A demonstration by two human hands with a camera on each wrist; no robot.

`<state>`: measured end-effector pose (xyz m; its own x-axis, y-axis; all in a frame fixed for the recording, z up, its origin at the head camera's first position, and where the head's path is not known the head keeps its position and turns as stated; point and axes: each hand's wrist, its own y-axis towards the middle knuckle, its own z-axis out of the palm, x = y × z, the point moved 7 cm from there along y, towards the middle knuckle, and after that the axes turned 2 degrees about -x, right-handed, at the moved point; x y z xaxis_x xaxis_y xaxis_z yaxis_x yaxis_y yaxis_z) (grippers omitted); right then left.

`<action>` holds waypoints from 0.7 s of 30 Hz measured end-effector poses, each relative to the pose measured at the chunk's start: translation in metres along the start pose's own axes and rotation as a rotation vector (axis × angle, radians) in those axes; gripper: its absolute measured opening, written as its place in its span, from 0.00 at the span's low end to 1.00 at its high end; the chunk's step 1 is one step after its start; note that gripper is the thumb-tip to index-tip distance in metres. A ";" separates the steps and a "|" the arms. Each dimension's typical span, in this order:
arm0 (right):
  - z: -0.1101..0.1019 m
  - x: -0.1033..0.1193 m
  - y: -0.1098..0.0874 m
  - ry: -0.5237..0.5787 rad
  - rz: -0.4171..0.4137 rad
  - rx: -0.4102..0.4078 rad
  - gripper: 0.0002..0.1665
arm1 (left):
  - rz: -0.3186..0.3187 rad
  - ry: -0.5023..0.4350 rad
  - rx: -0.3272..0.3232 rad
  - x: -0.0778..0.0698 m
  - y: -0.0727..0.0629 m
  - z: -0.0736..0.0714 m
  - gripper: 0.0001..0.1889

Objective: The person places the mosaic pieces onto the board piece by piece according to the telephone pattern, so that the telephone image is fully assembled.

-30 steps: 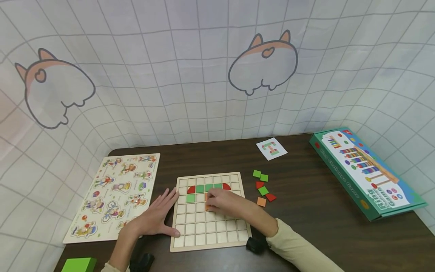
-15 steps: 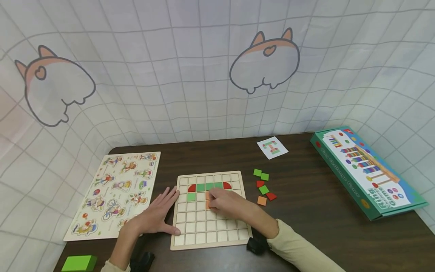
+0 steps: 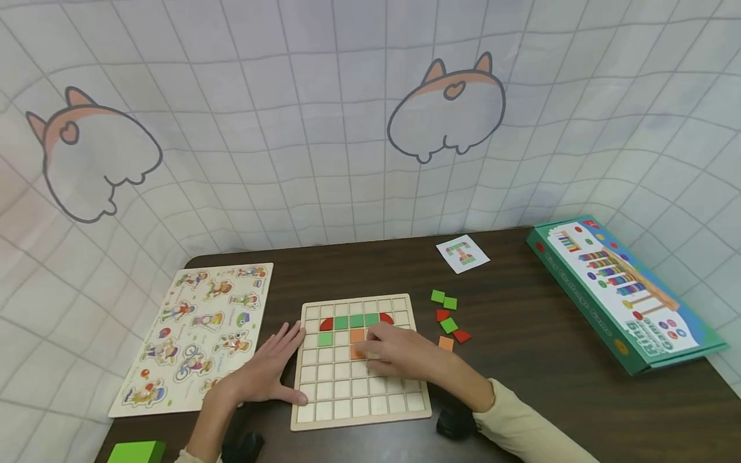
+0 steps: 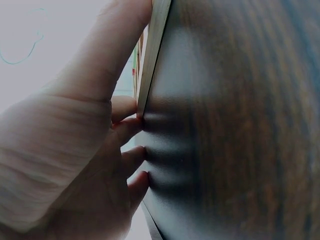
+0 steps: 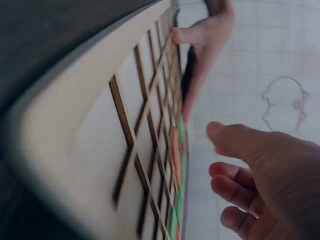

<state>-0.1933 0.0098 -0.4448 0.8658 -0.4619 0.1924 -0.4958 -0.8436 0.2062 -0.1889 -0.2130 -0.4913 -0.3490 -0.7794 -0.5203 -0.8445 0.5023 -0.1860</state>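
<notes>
Easing off the orange squares (image 3: 357,335), the right hand (image 3: 401,351)

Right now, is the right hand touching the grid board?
Apart. The right wrist view shows it: a strip of backdrop separates the right hand's visible fingertips from the grid board.

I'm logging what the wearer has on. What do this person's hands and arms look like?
The left hand and right hand are bare, with no gloves or rings showing. Pale yellow cloth covers the arms: the right sleeve ends at the forearm; little of the left sleeve shows. Small black devices sit beside both forearms; no cables are discernible.
</notes>
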 end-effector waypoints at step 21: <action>-0.028 -0.068 -0.115 0.015 0.252 -0.143 0.19 | -0.006 -0.023 -0.004 0.001 0.000 0.001 0.65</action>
<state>-0.1966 0.1459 -0.4550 0.7136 -0.6471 0.2685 -0.7006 -0.6550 0.2833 -0.1886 -0.2138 -0.4924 -0.3344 -0.7737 -0.5382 -0.8483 0.4959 -0.1857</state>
